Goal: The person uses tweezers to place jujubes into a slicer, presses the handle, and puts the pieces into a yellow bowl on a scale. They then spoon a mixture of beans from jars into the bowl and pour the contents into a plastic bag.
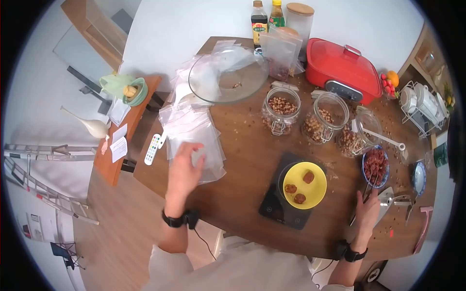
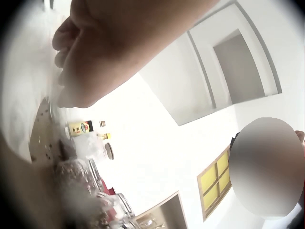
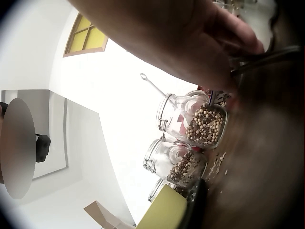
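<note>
My left hand (image 1: 186, 167) is over a pile of clear zip bags (image 1: 194, 131), its fingers loosely bent and a gap showing between thumb and forefinger. In my right hand (image 1: 367, 211) I grip metal tongs (image 1: 373, 175), whose tips reach into a blue-rimmed bowl (image 1: 388, 170) of dark red pieces (image 1: 376, 161). Between the hands, a yellow plate (image 1: 318, 190) with three reddish-brown lumps (image 1: 299, 198) stands on a black kitchen scale (image 1: 272, 206). The left wrist view shows mostly the forearm and curled fingers; what lies beneath the fingers is hidden there.
Beyond the scale stand open glass jars (image 1: 281, 109) of beans or nuts, one with a white spoon (image 1: 383, 137). A large glass bowl (image 1: 228, 99), red cooker (image 1: 340, 63) and sauce bottles (image 1: 259, 29) stand at the back. A remote (image 1: 152, 149) lies left; a cleaver (image 1: 386, 203) lies right.
</note>
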Available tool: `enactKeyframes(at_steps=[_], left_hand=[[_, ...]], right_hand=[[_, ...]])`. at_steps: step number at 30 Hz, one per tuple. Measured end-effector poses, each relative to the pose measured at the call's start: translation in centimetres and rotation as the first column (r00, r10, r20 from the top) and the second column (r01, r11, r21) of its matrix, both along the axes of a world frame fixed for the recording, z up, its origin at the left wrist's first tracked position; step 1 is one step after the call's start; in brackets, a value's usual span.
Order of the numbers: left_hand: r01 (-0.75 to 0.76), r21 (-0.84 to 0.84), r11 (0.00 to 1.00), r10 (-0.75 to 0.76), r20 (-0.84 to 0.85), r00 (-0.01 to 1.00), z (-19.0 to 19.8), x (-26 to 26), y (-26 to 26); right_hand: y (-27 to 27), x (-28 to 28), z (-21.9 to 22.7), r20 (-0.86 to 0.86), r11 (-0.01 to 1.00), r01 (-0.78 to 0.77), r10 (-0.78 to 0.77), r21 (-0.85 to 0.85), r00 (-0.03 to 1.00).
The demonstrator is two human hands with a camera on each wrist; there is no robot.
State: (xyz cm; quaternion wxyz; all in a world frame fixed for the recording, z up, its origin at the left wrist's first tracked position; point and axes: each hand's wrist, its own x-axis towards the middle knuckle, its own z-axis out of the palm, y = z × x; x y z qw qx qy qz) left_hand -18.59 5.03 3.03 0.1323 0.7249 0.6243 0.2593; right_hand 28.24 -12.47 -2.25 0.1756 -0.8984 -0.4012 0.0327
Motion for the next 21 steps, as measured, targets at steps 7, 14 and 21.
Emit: enactKeyframes(at_steps=[7, 14, 21], left_hand=[[-0.037, 0.131, 0.991, 0.057, -0.158, 0.986, -2.8, -2.6, 6.3], [-0.049, 0.023, 0.999, 0.052, -0.128, 0.990, -2.8, -1.4, 6.9], [0.265, 0.120, 0.957, -0.268, 0.013, 0.963, 2.0, 1.8, 5.0]], right_hand=[[-0.9, -0.1, -0.2, 0.073, 0.995, -0.056, 0.051, 0.077, 0.996], [-2.0, -0.1, -0.3, 0.039, 0.998, -0.063, 0.062, 0.020, 0.997], [-1.7, -2.1, 1.9, 0.041, 0.995, 0.078, -0.076, -0.057, 0.996]])
